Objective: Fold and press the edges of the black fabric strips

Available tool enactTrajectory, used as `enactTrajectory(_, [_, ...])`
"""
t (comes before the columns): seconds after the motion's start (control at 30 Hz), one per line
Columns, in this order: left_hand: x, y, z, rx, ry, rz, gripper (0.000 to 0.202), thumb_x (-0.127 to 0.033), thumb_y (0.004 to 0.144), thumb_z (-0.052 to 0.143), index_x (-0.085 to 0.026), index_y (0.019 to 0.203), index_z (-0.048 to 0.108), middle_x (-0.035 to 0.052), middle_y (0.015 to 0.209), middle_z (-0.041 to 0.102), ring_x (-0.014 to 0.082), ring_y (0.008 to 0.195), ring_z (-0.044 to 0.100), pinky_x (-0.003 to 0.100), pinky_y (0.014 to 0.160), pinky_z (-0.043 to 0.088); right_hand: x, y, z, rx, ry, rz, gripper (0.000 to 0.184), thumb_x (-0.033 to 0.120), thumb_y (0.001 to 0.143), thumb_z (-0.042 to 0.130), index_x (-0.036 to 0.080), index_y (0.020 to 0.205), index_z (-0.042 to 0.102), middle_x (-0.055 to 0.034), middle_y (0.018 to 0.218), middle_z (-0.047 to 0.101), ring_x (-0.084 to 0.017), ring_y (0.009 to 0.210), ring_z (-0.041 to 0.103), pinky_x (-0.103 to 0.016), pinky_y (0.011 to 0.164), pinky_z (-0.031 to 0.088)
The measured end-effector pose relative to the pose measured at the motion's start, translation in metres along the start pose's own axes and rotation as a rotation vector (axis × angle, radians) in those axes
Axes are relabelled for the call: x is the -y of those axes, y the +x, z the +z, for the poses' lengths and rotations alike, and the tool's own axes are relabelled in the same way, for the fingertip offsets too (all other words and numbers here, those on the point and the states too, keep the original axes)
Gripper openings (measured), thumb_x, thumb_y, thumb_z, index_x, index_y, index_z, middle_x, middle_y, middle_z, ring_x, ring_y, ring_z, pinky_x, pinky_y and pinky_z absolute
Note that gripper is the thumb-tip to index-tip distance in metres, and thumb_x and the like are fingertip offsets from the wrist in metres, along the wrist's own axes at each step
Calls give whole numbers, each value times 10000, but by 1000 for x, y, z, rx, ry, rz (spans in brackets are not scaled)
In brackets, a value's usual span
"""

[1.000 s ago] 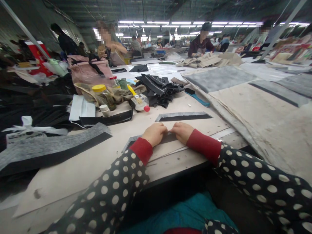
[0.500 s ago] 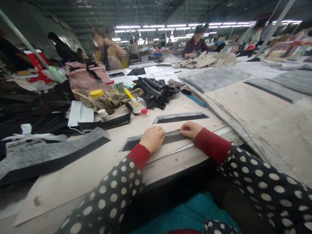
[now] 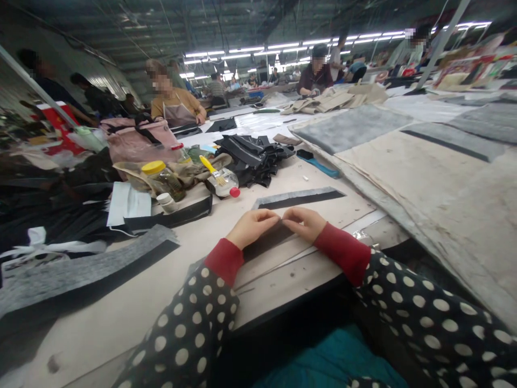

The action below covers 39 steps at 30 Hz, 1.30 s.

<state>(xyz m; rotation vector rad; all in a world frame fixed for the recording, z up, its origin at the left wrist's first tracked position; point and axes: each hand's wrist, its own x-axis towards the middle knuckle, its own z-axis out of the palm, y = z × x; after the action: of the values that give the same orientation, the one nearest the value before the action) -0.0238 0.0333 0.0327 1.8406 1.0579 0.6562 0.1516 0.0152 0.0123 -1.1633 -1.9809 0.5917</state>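
Observation:
My left hand (image 3: 251,227) and my right hand (image 3: 305,222) meet fingertip to fingertip over the table. Both are closed in a pinch on the upper edge of a dark fabric strip (image 3: 269,241), which hangs or lies beneath them, partly covered by the hands. Just beyond my fingers lies a second strip (image 3: 302,198), grey along its far side and black along its near side. A larger grey and black fabric piece (image 3: 92,264) rests to the left of my left sleeve.
Behind the hands are a pile of black fabric pieces (image 3: 252,156), a yellow-handled brush (image 3: 212,170) on a clear bottle, a yellow-lidded jar (image 3: 155,168) and a white face mask (image 3: 128,203). Layered sheets (image 3: 404,178) cover the right side. Co-workers stand farther back.
My left hand has gone from lying over the strip to pinching its edge. My right hand has moved left, bringing the fingertips together. The strip's upper edge appears lifted.

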Motion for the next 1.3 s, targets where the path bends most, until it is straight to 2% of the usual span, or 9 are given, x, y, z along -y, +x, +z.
enactTrajectory(0.2, [-2, -3, -9, 49, -180, -91, 287, -359, 662, 610, -117, 816, 621, 17, 747, 625, 94, 654, 534, 222, 650, 416, 3, -1, 5, -23, -11, -66, 92, 226, 737, 484, 158, 727, 545, -6, 636, 543, -109, 584, 483, -242, 577, 407])
enactTrajectory(0.4, [-3, -9, -13, 96, -40, -30, 275, -362, 728, 537, -134, 850, 630, 10, 765, 625, 107, 680, 533, 225, 659, 414, 9, 0, 8, -45, 3, -88, 76, 208, 735, 487, 165, 704, 541, 8, 615, 536, -93, 559, 465, -221, 544, 395])
enactTrajectory(0.7, [-10, -12, 3, -84, 348, 150, 198, -268, 793, 445, -154, 787, 607, -2, 736, 596, 116, 688, 512, 223, 621, 401, 10, -2, 8, -108, 128, -28, 29, 189, 711, 500, 172, 732, 509, 20, 637, 545, -82, 556, 479, -215, 539, 412])
enactTrajectory(1.0, [-11, -13, 13, -228, 559, 243, 160, -206, 804, 405, -163, 721, 535, 12, 707, 535, 131, 695, 478, 248, 630, 388, 8, -2, 11, -89, 288, -41, 119, 192, 693, 502, 178, 804, 461, 14, 679, 516, -93, 609, 500, -234, 571, 436])
enactTrajectory(1.1, [-9, -12, 14, -231, 549, 241, 158, -203, 809, 396, -164, 739, 532, 16, 726, 540, 133, 707, 483, 248, 631, 391, 8, -1, 11, -86, 291, -31, 141, 196, 681, 514, 177, 810, 460, 15, 685, 510, -90, 602, 492, -233, 566, 434])
enactTrajectory(1.3, [-8, -12, 10, -156, 445, 203, 151, -214, 802, 421, -168, 764, 559, 3, 739, 565, 121, 700, 502, 228, 620, 402, 4, 0, 12, -74, 322, -2, 139, 217, 681, 524, 179, 798, 460, 18, 681, 494, -93, 598, 485, -244, 577, 434])
